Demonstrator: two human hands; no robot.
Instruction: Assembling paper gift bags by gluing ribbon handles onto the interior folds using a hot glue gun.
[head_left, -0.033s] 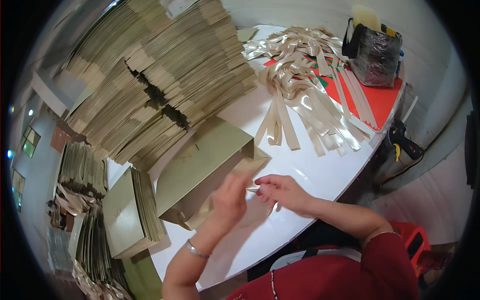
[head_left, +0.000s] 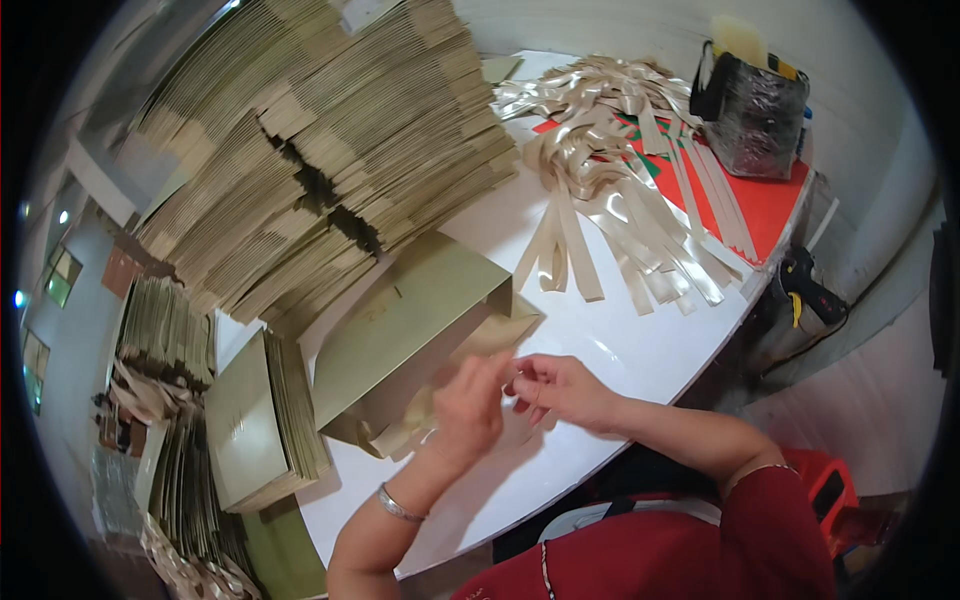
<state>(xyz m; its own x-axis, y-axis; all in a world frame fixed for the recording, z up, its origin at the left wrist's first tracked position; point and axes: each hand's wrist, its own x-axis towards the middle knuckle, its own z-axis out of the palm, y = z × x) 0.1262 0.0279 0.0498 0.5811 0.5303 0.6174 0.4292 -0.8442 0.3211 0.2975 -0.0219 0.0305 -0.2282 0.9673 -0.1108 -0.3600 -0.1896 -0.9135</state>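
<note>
My left hand [head_left: 473, 402] is raised over the near side of the white table, its fingertips close to those of my right hand. Its fingers are smeared by motion. My right hand [head_left: 560, 388] has its thumb and fingers pinched together. In the earlier frame a short piece of shiny cream ribbon shows at these fingers; now it is mostly hidden. Just beyond and left of my hands, an opened gold-olive paper bag [head_left: 405, 325] lies on its side, its open end toward me. A pale paper flap [head_left: 500, 330] sticks out of that end.
Tall stacks of folded gold bags [head_left: 330, 130] fill the back left. A smaller bag stack [head_left: 245, 420] stands nearer. Cream satin ribbons [head_left: 600, 190] spread across the back, partly over a red sheet [head_left: 780, 205]. A plastic-wrapped black container [head_left: 755, 115] and black-handled tool [head_left: 810, 290] are right.
My left hand has moved slightly to the right, closer to my right hand. The ribbon piece between the fingers shows less. The whole view has shifted a little.
</note>
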